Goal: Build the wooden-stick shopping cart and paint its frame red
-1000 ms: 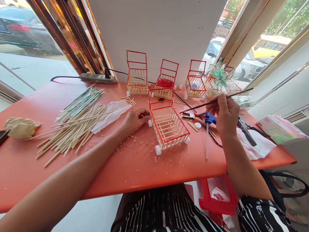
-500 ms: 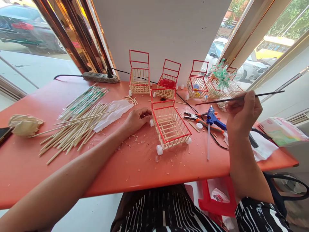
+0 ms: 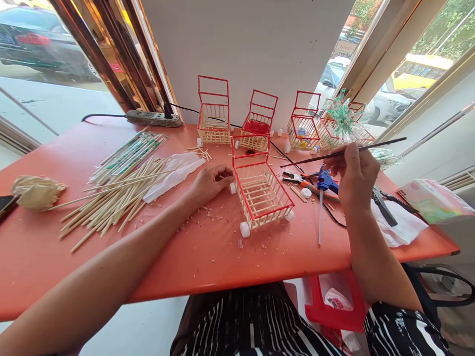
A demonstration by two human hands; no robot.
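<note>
Head view has my left hand (image 3: pixel 208 184) resting fingers on the red-and-bamboo stick cart (image 3: pixel 261 190) mid-table while my right hand (image 3: pixel 355 174) pinches a thin dark rod (image 3: pixel 343 153) above the blue glue gun (image 3: pixel 323 184), and I judge one careless swing could topple it.

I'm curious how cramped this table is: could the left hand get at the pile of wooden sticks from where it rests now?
Probably yes. The left hand rests by the small cart, and the pile of wooden sticks lies on its outer side with only a clear wrapper and bare table between.
</note>
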